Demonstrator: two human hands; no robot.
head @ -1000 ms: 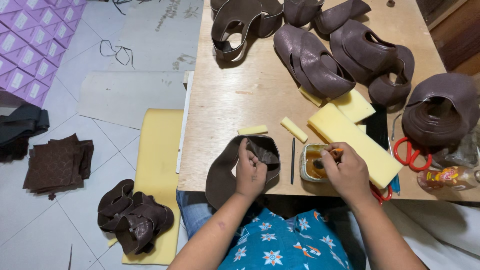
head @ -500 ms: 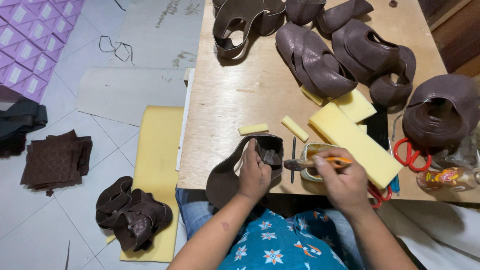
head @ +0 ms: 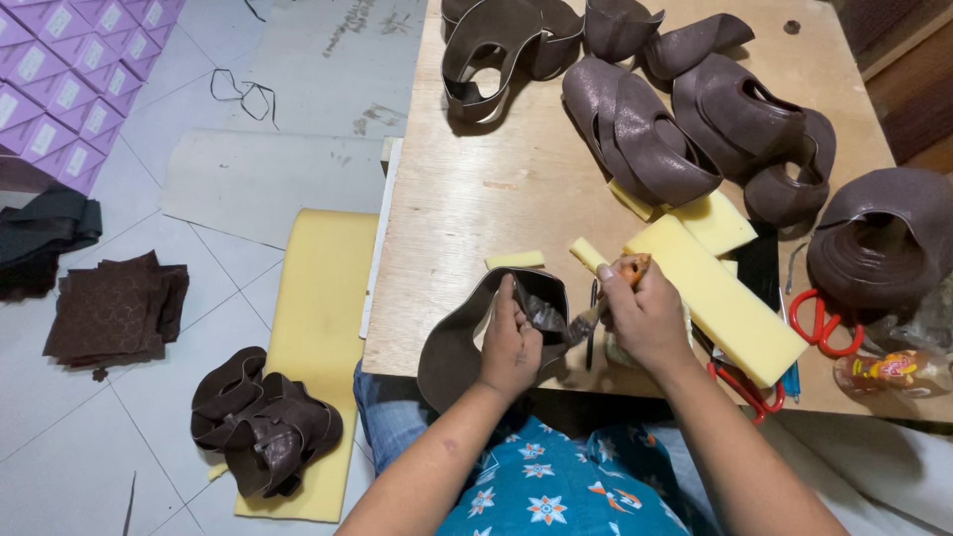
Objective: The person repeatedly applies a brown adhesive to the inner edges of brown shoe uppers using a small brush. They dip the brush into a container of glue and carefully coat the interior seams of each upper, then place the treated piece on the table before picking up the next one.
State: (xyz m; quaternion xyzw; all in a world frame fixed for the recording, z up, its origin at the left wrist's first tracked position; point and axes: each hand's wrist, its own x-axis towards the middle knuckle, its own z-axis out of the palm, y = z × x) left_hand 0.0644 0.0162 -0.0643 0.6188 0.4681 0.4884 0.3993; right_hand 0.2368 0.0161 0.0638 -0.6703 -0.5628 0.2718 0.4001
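— The right hand [head: 645,313] has come off the glue tin and swung the brush [head: 588,316] over to the strap [head: 467,342].

— Grip?

— Closed round the brush handle. The left hand [head: 511,342] pins the strap flat at the table [head: 476,189] edge, fingers pressed down.

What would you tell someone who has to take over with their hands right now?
Left hand: pinning the brown leather shoe piece at the near table edge, fingers on its inner flap.
Right hand: gripping a small brush with an orange handle, bristles at that flap.
Nearby: yellow foam blocks, red scissors, more brown pieces further back; another brown pile on the floor.
Done: cannot tell how much of the flap has been brushed.
Left: probably the table's other pieces.
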